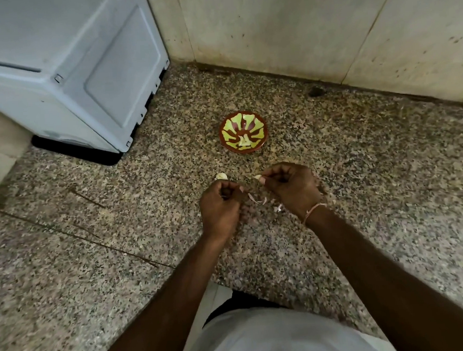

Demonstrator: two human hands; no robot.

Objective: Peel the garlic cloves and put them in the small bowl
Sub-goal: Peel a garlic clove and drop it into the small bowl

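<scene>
Garlic clove [258,177] pinched in right hand [293,187]

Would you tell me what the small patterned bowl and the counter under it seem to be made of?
The small red-brown bowl with yellow-green pattern looks like glazed ceramic, perhaps melamine: its painted surface shines. The speckled counter looks like polished granite: mottled grains, faint sheen.

From my feed it's mostly a speckled granite surface [333,169], brown and grey flecks, with a few thin dark scratch lines on it left of centre. Behind the surface, pale stained wall panels [270,23] meet in a corner, grime along the bottom edge. A light grey-blue appliance [69,63] sits on the surface just left of that corner. Lighting's dim and flat.
</scene>
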